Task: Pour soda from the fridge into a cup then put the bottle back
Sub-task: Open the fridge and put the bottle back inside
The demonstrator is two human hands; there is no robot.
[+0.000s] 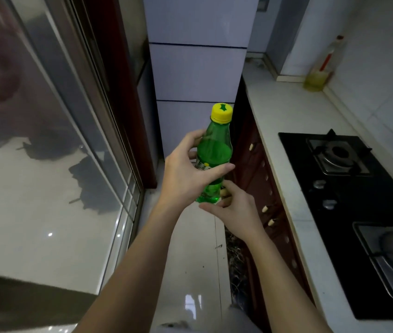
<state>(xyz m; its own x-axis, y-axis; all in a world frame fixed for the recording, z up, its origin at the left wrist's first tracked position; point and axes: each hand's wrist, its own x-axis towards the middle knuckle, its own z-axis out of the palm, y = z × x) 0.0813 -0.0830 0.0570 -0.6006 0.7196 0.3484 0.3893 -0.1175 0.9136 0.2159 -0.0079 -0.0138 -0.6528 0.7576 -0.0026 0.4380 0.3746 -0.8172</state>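
A green soda bottle with a yellow cap on stands upright in the air in front of me. My left hand grips its middle, thumb across the label. Under it, my right hand holds the bottle's base with curled fingers. Straight ahead stands the white fridge, all its doors closed. No cup is in view.
A white counter runs along the right with a black two-burner gas hob and an oil bottle at the back. Dark red cabinet drawers sit below. A glass sliding door lines the left. The tiled floor aisle is narrow.
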